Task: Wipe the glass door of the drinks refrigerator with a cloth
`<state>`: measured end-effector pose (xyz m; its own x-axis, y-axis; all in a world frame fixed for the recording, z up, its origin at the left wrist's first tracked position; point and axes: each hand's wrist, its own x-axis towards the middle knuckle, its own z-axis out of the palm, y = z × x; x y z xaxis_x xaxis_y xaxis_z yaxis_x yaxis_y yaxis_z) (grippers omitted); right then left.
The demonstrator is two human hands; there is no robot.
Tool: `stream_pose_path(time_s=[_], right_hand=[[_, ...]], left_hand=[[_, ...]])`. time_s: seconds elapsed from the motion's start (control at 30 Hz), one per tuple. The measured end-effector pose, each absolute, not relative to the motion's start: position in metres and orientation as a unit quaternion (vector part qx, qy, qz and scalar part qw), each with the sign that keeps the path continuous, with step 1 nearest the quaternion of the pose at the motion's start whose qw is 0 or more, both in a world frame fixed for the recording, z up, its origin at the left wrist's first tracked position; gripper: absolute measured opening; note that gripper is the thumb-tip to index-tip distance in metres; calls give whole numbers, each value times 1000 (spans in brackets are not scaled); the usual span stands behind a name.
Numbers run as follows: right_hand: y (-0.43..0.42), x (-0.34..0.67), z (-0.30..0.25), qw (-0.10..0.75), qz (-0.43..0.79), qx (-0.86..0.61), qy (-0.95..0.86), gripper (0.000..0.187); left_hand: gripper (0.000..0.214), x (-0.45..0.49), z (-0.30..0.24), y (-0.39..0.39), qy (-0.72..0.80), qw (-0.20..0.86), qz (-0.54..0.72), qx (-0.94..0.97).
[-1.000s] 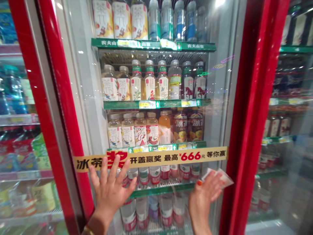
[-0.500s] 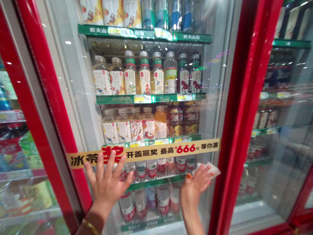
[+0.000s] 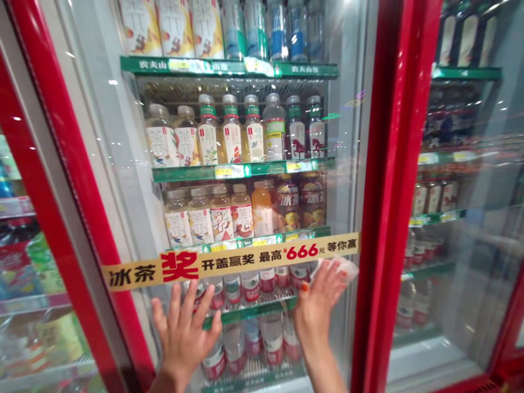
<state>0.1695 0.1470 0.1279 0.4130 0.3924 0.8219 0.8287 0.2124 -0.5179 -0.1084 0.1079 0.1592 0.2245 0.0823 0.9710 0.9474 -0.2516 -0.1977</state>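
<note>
Two hands on one glass door (image 3: pixel 123 164), head view only. Left hand (image 3: pixel 185 334), lower centre of the frame: fingers spread wide and flat against the glass, holding nothing, just below the yellow banner sticker (image 3: pixel 229 261) that crosses the door. Right hand (image 3: pixel 318 305), lower centre-right: fingers extended and pressing a crumpled white cloth (image 3: pixel 341 267) against the glass; the cloth lies under the fingertips and pokes out past them at the banner's right end, beside the red door frame (image 3: pixel 385 191). Behind the glass: green-edged shelves (image 3: pixel 241 170) of bottled tea drinks (image 3: pixel 208 136), more bottles below hand level.

Risk, as judged: the cloth is pinned by flat fingers only, not gripped, so it could slip and drop; rubbing across the banner's edge could lift or tear it; leaning on the braced left hand could leave fresh smears.
</note>
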Motion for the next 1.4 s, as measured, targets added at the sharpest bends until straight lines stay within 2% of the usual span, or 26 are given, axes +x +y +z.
stream_pose_path(time_s=[0.13,0.2,0.3,0.4,0.47,0.53,0.63,0.7,0.77,0.83,0.93,1.03,1.13,1.2,1.27,1.4], right_hand=[[128,119,85,462,-336,-420,-706,87],[127,135,60,443,-365,-399,-715,85],[141,192,67,546,-271,-529,-591,83],[154,211,118,638,-164,-589,-468,77],[152,185,144,637,-180,-567,-490,78],[141,145,144,591,-246,-499,-584,82],[125,115,108,488,-351,-339,-724,83],[125,137,85,461,-375,-320,-738,83],[135,179,85,511,-343,-417,-669,84],[149,217,109,583,-280,-519,-558,82],[158,216,155,622,-236,-559,-495,78],[143,154,163,558,-290,-493,-601,82],[122,113,132,447,-386,-353,-725,81],[119,127,115,421,-415,-316,-742,76],[127,166,117,457,-389,-372,-708,76],[150,212,168,609,-226,-531,-544,70]], left_hand=[[77,-108,166,106,-403,461,-466,-638],[76,-107,167,105,-400,465,-468,-637],[75,-104,167,106,-400,468,-471,-631],[76,-103,167,106,-402,472,-471,-627],[76,-103,167,106,-405,470,-468,-630],[75,-104,166,105,-406,466,-466,-633],[75,-106,165,105,-407,468,-465,-632],[76,-106,164,105,-409,467,-464,-632],[76,-106,164,106,-411,465,-464,-632],[77,-105,163,106,-411,466,-465,-631],[76,-104,162,107,-410,470,-466,-628],[76,-105,163,106,-412,468,-463,-630],[75,-106,163,105,-412,470,-461,-630],[75,-106,164,105,-411,470,-459,-631],[75,-105,164,105,-410,470,-462,-630],[77,-103,164,106,-412,470,-469,-624]])
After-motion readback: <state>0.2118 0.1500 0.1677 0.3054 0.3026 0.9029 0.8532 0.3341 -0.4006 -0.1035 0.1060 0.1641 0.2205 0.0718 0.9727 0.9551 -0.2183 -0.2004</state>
